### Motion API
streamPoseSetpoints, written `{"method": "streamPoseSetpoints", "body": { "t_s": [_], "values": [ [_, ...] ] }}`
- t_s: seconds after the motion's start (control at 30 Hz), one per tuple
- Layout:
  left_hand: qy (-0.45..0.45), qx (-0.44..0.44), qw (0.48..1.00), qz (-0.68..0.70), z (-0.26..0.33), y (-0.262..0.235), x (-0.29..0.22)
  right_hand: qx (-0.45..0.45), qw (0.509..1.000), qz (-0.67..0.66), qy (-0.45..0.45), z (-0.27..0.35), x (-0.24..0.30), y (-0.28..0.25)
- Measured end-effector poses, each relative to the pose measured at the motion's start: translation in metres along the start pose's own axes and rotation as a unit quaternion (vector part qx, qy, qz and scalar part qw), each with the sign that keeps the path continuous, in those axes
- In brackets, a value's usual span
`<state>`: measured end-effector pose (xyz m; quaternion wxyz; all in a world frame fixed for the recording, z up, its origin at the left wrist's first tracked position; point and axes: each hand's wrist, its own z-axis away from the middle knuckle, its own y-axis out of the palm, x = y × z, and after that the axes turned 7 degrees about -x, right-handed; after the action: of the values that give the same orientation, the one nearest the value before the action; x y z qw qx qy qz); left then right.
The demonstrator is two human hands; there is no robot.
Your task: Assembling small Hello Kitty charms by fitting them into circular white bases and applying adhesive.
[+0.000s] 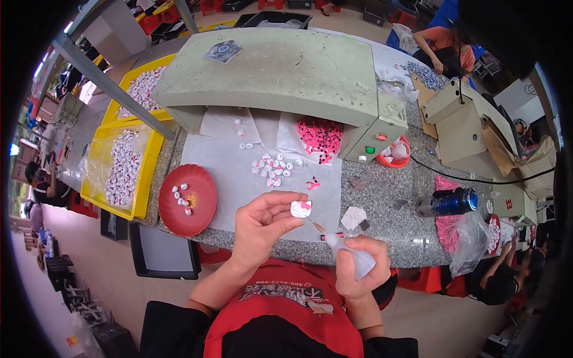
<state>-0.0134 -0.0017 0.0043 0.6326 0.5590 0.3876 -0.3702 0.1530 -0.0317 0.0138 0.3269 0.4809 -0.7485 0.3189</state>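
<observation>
My left hand [261,225] pinches a small white piece with a pink bow [301,209] between thumb and fingers, above the table's front edge. My right hand [356,266] grips a small translucent glue bottle [353,255]; its thin nozzle [314,225] points up-left and touches the white piece. On the white sheet [239,179] behind lie a cluster of similar white pieces [272,167] and a loose pink bow [313,184]. A pile of pink bows [321,137] lies further back.
A red plate [198,206] with a few white pieces sits at the left. Yellow bins [145,179] of white pieces stand further left. A grey-green machine [280,71] overhangs the table. A blue can [450,201] lies at the right. Other people work at the far right.
</observation>
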Motion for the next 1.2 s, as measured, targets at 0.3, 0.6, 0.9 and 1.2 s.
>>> {"method": "streamPoseSetpoints", "body": {
  "t_s": [0.3, 0.6, 0.9, 1.2],
  "values": [
    [-0.005, -0.017, 1.000, -0.005, -0.003, -0.004, -0.002, -0.006, 0.999, -0.038, 0.014, -0.008, -0.008, 0.011],
    [0.003, -0.020, 1.000, -0.007, -0.006, -0.007, -0.001, -0.002, 0.999, -0.035, -0.017, -0.016, -0.012, 0.017],
    [0.014, -0.065, 0.997, -0.030, -0.011, -0.012, 0.001, -0.016, 0.969, -0.098, 0.227, -0.022, -0.036, 0.019],
    [0.005, -0.139, 0.988, -0.062, 0.004, -0.039, 0.002, 0.113, 0.878, 0.016, 0.464, 0.044, -0.275, 0.075]
  ]
}}
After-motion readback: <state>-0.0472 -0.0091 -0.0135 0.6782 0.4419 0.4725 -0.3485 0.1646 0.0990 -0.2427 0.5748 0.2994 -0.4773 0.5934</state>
